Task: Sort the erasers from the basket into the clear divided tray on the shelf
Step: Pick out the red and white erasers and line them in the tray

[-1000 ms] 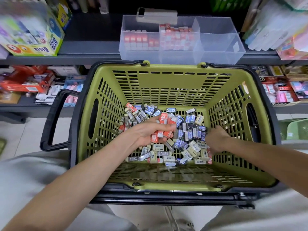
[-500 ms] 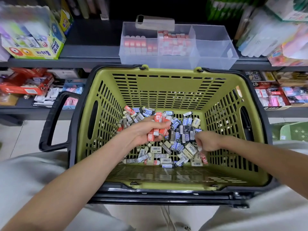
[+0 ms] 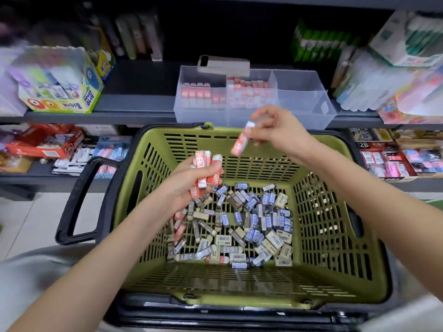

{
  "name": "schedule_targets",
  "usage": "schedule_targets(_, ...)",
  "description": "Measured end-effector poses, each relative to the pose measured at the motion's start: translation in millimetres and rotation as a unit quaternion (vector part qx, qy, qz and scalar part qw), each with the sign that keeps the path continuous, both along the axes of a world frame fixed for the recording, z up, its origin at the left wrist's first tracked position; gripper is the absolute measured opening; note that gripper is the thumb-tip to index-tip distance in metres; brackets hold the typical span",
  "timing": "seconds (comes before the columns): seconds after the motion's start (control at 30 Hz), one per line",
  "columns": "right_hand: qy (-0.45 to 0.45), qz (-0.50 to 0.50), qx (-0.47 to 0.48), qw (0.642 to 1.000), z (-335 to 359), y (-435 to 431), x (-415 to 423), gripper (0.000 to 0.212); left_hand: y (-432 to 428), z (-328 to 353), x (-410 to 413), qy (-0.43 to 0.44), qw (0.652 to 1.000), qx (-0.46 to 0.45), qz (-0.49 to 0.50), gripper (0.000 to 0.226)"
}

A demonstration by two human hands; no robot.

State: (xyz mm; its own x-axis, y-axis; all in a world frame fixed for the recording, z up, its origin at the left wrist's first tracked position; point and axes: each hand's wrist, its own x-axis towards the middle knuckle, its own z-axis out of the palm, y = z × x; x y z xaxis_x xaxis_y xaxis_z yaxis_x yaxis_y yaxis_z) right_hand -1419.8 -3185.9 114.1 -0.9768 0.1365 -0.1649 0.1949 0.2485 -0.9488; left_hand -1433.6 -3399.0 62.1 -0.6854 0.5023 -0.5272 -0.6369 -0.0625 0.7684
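The left hand (image 3: 184, 185) clutches a bunch of red erasers (image 3: 205, 167); the right hand (image 3: 278, 130) pinches one eraser (image 3: 240, 143) by its end, below the tray (image 3: 304, 92) at twelve o'clock. Light, firm, probably slick-sleeved: grip the long sides.

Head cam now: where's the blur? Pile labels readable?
Head view: motion blur smears the right hand and the red eraser it pinches; the glue box at far left is streaked too. Head view: the eraser pile in the basket is fairly sharp, "2B" and barcodes legible; wide-angle bowing curves the basket rim; light is even, no hard glare.
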Motion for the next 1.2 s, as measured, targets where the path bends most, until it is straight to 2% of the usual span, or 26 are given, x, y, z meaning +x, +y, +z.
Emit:
schedule_targets(0.2, 0.110, -0.085, 0.042, 0.989, 21.5, -16.2, -63.8, 0.022, -9.9, 38.1, -31.5, 0.081, 0.996, 0.019, 0.031, 0.043)
schedule_targets(0.4, 0.133, -0.184, 0.074, 0.971, 18.4, 13.8, -114.5, 0.006, -7.3, 58.9, -64.7, 0.104, 0.991, 0.044, 0.077, 0.044)
schedule_targets(0.53, 0.138, -0.229, 0.145, 0.953, 15.3, 46.4, -133.2, 0.007, 1.9, 66.9, -83.3, 0.114, 0.988, 0.060, 0.087, 0.040)
schedule_targets(0.7, 0.063, -0.169, 0.225, 0.957, 8.0, 55.5, -150.0, 0.013, 10.9, 73.4, -100.7, 0.137, 0.985, 0.070, 0.080, 0.038)
schedule_targets(0.8, 0.026, -0.141, 0.185, 0.972, 1.2, 47.3, -156.9, 0.013, 13.8, 74.7, -108.5, 0.140, 0.983, 0.081, 0.082, 0.036)
schedule_targets(0.93, -0.003, -0.124, 0.225, 0.966, -3.7, 41.2, -164.9, 0.020, 14.9, 72.0, -113.2, 0.130, 0.984, 0.086, 0.089, 0.038)
schedule_targets(1.0, -0.009, -0.117, 0.259, 0.959, -6.6, 38.9, -166.9, 0.015, 15.6, 70.2, -113.1, 0.125, 0.985, 0.083, 0.089, 0.039)
schedule_targets(1.13, 0.009, -0.130, 0.256, 0.958, -10.5, 34.7, -167.3, 0.021, 18.2, 66.6, -110.9, 0.113, 0.986, 0.083, 0.092, 0.040)
schedule_targets(1.2, 0.002, -0.109, 0.284, 0.953, -7.3, 37.0, -163.7, 0.021, 20.1, 65.8, -110.2, 0.107, 0.986, 0.083, 0.095, 0.043)
